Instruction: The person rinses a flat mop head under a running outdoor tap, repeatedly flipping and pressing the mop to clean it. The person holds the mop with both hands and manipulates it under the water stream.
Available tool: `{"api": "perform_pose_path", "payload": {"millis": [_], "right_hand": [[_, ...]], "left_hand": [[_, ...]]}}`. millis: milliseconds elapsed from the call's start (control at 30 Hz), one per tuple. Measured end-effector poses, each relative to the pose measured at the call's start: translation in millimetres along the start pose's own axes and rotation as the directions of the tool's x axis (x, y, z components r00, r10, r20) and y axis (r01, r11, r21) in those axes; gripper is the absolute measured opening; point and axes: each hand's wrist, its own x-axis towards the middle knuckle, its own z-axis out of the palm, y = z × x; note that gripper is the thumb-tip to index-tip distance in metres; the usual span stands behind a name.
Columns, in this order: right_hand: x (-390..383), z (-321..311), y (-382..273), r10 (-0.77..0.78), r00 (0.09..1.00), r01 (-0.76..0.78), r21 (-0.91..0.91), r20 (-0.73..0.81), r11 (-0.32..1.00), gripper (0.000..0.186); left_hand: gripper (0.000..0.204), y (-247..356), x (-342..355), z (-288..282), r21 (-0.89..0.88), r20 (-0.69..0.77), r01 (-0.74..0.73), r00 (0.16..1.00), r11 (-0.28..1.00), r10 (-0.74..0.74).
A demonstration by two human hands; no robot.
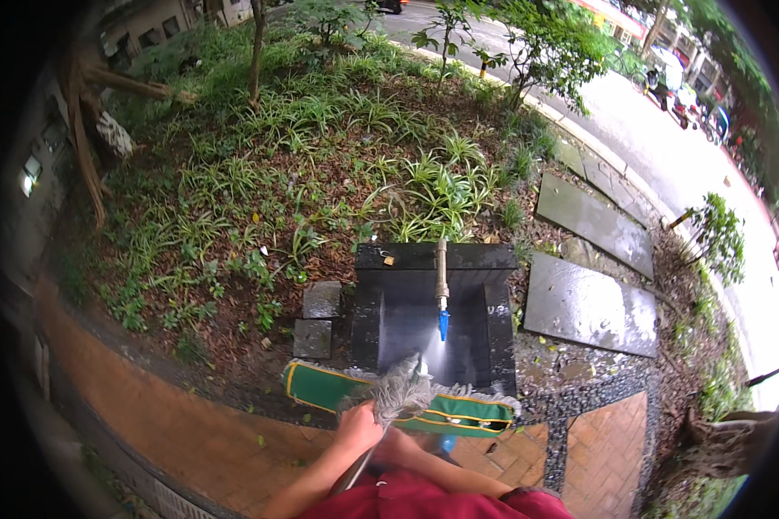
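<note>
Both hands are low at the near edge, just above the person's red top (pixel 424 502). Left hand (pixel 359 430) has its fingers wrapped shut around the metal mop handle (pixel 355 471), which slants down toward the body. Right hand (pixel 398 448) sits just beside it, touching or nearly so; most of it is tucked behind the left hand and the mop, so I cannot tell whether those fingers are curled or loose.

Right past the fingertips lies the mop head (pixel 402 402), a long green pad with yellow piping, stretched sideways across the front lip of the dark stone basin (pixel 502 329). Grey mop strands (pixel 398 389) bunch up just beyond the left fingers, spilling toward the basin.

Farther out from the fingers, a jet of water falls onto the strands from a brass tap (pixel 442 277) with a blue nozzle, mounted on the basin's back ledge. Left of the basin sit two small square stone blocks (pixel 317 318); to the right lie wet grey slabs (pixel 589 303). Red brick paving (pixel 199 424) curves around the near side. Beyond it all spreads a planted bed (pixel 337 156) of leaf litter and grassy clumps, then a road (pixel 666 147).
</note>
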Motion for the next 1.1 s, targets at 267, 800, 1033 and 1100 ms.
{"api": "perform_pose_path", "payload": {"millis": [267, 800, 1033, 1100], "right_hand": [[-64.4, 124.4, -99.2, 0.313, 0.865, -0.115, 0.451, -0.393, 0.885, 0.004], [-44.1, 59.6, -140.3, 0.19, 0.908, 0.102, 0.636, -0.373, 0.765, 0.01], [-93.1, 156.3, -111.7, 0.355, 0.859, -0.22, 0.36, -0.368, 0.907, 0.008], [-98.5, 168.7, -109.4, 0.361, 0.862, -0.192, 0.429, -0.357, 0.883, 0.009]], "left_hand": [[0.019, -107.5, -33.2, -15.8, -0.456, -0.024, 0.041, 0.998, 0.889, -0.058], [0.031, -135.9, 35.2, 67.8, -0.948, 0.309, 0.302, 0.808, -0.096, -0.503], [0.041, -170.0, -66.5, -42.2, -0.898, 0.431, 0.424, 0.785, -0.121, -0.446], [0.04, -172.5, -78.0, -44.6, -0.917, 0.392, 0.385, 0.813, -0.108, -0.429]]}}
